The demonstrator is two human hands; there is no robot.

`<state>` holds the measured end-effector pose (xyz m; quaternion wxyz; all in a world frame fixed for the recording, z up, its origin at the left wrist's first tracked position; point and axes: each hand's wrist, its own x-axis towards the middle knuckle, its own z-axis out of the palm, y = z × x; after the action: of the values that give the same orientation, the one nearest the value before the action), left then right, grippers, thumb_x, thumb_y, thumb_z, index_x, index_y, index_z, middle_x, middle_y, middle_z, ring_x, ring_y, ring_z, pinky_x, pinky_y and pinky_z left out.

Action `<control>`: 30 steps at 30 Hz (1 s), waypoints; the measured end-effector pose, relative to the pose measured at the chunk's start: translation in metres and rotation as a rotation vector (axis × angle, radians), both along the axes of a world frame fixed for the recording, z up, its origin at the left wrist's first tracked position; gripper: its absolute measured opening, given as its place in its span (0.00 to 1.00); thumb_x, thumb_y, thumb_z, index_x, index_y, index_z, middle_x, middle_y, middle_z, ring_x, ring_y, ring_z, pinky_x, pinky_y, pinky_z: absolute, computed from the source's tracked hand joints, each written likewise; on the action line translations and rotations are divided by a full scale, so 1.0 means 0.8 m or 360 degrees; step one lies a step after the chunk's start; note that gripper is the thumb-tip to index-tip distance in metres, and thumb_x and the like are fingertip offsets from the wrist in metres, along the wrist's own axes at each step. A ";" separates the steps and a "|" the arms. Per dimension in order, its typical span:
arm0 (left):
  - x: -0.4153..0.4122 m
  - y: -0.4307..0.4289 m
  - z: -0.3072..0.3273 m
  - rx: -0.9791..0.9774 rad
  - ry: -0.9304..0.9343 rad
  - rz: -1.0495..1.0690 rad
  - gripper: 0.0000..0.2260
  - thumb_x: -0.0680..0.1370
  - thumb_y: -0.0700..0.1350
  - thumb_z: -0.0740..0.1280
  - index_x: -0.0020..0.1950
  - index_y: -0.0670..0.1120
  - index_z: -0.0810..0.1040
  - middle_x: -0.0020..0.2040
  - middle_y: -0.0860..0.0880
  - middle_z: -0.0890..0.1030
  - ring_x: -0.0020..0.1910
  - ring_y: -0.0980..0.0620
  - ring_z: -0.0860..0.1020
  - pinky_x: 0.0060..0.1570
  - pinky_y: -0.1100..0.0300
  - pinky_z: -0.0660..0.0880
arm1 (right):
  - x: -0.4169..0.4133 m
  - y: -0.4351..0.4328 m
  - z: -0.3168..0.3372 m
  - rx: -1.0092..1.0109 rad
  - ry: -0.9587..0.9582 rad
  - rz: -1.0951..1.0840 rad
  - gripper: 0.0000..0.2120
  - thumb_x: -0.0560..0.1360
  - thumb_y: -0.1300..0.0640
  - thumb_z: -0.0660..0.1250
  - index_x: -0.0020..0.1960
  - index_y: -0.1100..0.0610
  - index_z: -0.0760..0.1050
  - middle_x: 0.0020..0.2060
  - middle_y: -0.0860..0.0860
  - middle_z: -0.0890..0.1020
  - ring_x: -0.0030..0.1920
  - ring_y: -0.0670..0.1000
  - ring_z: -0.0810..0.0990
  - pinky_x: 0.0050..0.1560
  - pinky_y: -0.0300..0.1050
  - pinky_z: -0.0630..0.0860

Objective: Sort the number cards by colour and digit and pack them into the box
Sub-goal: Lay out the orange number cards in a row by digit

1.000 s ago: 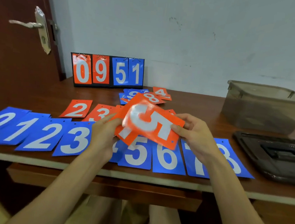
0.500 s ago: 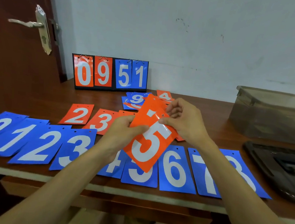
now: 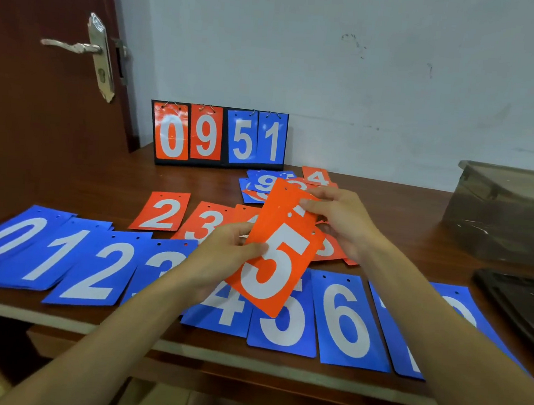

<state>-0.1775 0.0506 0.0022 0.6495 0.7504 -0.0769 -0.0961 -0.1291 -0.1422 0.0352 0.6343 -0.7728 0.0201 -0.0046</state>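
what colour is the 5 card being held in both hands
Orange with a white digit: the 5 card, clearest in the head view.

blue 7 card (image 3: 404,353): digit largely covered by the right forearm;
blue 8 card (image 3: 463,310): mostly hidden likewise;
box (image 3: 510,214): cut off at the right edge;
lid (image 3: 521,305): cropped too

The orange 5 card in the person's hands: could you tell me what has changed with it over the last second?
The orange 5 card turned from lying sideways to nearly upright. The right hand shifted from its side edge to its top; the left hand kept its grip. The blue row and box stayed put.
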 end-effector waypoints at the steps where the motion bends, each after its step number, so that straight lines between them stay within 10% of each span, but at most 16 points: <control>1: 0.000 0.007 0.000 0.0043 -0.0016 0.0007 0.07 0.78 0.43 0.66 0.52 0.55 0.77 0.46 0.54 0.84 0.42 0.54 0.84 0.40 0.59 0.81 | 0.003 0.000 -0.001 0.0050 -0.0025 -0.0024 0.10 0.75 0.59 0.69 0.56 0.56 0.77 0.46 0.53 0.85 0.43 0.49 0.85 0.42 0.44 0.81; 10: 0.049 0.056 0.015 -0.0025 -0.0024 0.0689 0.03 0.77 0.41 0.67 0.50 0.48 0.76 0.42 0.51 0.80 0.40 0.53 0.80 0.35 0.59 0.77 | 0.038 -0.042 -0.005 0.0230 -0.0002 -0.0464 0.11 0.78 0.65 0.60 0.57 0.56 0.76 0.49 0.54 0.82 0.46 0.51 0.81 0.41 0.46 0.77; 15: 0.085 0.048 0.021 0.0029 0.0035 0.0698 0.02 0.77 0.42 0.68 0.49 0.47 0.77 0.42 0.51 0.80 0.39 0.53 0.80 0.32 0.59 0.76 | 0.047 -0.066 -0.017 -0.0237 0.0171 -0.0203 0.13 0.78 0.62 0.61 0.61 0.55 0.75 0.54 0.55 0.82 0.52 0.54 0.82 0.58 0.55 0.77; 30: 0.130 -0.021 0.008 0.0507 0.0034 0.0272 0.18 0.70 0.40 0.75 0.58 0.42 0.75 0.48 0.43 0.84 0.43 0.46 0.84 0.39 0.57 0.80 | 0.077 -0.063 -0.013 -0.1291 0.0199 0.0350 0.11 0.78 0.58 0.63 0.59 0.56 0.76 0.54 0.52 0.80 0.50 0.48 0.79 0.46 0.39 0.74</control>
<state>-0.0736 0.0339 0.0085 0.5289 0.8465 0.0101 -0.0595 -0.0672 -0.1923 0.0245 0.2730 -0.9562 -0.0274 0.1023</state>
